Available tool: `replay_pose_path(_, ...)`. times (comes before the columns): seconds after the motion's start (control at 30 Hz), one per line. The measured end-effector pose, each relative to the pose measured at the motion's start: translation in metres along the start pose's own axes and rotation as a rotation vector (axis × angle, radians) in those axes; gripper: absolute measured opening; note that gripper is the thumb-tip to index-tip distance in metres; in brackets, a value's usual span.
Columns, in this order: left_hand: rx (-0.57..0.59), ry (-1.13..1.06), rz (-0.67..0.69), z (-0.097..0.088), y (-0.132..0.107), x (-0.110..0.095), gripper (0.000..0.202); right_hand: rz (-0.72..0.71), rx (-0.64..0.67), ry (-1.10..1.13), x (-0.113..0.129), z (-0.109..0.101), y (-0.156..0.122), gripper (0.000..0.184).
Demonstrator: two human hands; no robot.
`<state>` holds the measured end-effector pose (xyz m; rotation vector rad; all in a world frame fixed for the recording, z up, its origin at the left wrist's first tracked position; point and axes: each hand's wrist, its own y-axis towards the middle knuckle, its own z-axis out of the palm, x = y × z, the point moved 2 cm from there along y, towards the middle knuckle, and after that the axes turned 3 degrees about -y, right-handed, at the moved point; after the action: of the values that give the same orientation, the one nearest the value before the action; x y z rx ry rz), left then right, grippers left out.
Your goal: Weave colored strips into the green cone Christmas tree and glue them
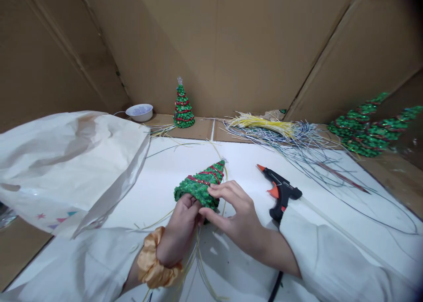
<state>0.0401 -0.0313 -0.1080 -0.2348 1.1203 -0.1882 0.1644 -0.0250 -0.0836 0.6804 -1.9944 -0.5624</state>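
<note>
A small green glitter tree (202,184) with red bead garlands lies tilted, tip pointing up and right, over the white table (172,169). My left hand (180,229), with an orange scrunchie on the wrist, is closed round the tree's wide base from below. My right hand (233,211) pinches the lower edge of the tree with thumb and fingers. Thin yellow strands (194,258) run from the tree's base down toward me between my wrists.
A black and orange glue gun (280,192) lies just right of my right hand. A large white paper bag (66,169) fills the left. A finished tree (183,106), a white bowl (140,112), a bundle of strands (274,128) and more trees (366,128) sit at the back.
</note>
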Motion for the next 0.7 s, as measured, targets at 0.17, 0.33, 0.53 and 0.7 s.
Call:
replay_pose_path(0.17,-0.017,0.043,0.019,-0.0004,-0.0001,-0.0005,0.02,0.036,0.006,0.033,0.0032,-0.0018,0.0015,0.024)
replay_pose_path(0.33,-0.008,0.026,0.014,-0.0015,0.001,0.0007,0.018,0.08,0.037,0.038,0.0047,-0.0029,0.0019,0.025)
replay_pose_path(0.53,-0.022,0.02,0.014,-0.0036,-0.0006,0.0043,0.016,0.104,0.1,0.032,0.0057,-0.0045,0.0019,0.024)
replay_pose_path(0.7,0.004,0.057,0.029,-0.0016,-0.0043,0.0024,0.017,0.174,0.158,0.012,0.0062,-0.0047,0.0016,0.029)
